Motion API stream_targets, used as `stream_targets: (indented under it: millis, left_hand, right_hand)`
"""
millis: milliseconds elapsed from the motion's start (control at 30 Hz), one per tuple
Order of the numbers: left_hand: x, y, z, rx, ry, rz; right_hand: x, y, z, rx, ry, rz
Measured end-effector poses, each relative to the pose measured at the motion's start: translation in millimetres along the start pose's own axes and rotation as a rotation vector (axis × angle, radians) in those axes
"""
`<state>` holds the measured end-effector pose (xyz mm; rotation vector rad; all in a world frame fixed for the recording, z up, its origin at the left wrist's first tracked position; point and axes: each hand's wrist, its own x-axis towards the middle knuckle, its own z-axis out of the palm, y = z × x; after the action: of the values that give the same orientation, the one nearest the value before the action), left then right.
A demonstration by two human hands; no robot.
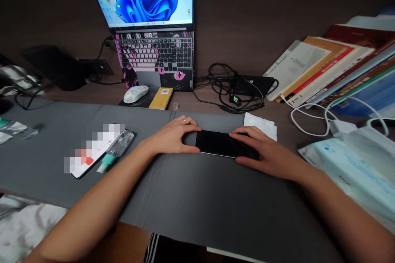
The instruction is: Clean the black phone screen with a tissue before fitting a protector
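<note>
A black smartphone (216,143) lies sideways, dark screen up, on the grey desk mat (234,197). My left hand (174,135), with a ring on one finger, grips its left end between thumb and fingers. At the opposite end, my right hand (262,150) holds the phone the same way, its fingers on the far edge and its thumb on the near one. Just beyond the right hand lies a folded white tissue (261,125). Left of my left forearm are a clear bottle with a green neck (119,148) and a flat, partly blurred white item (92,152).
A laptop (154,53) stands at the back, with a mouse (135,94) and a yellow box (161,98) before it. Tangled black cables (234,90) lie behind the phone. Leaning books (327,70), a white cable (296,117) and a wipes pack (352,168) occupy the right.
</note>
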<state>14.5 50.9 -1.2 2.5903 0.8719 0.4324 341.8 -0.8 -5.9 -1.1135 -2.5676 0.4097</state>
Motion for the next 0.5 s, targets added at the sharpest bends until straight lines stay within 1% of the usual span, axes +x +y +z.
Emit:
stream_targets:
  millis: [500]
  left_hand:
    - [-1.1,1.8,1.4,0.026,-0.011,-0.014]
  right_hand:
    - [0.3,-2.0,-1.0,0.023,0.003,0.024]
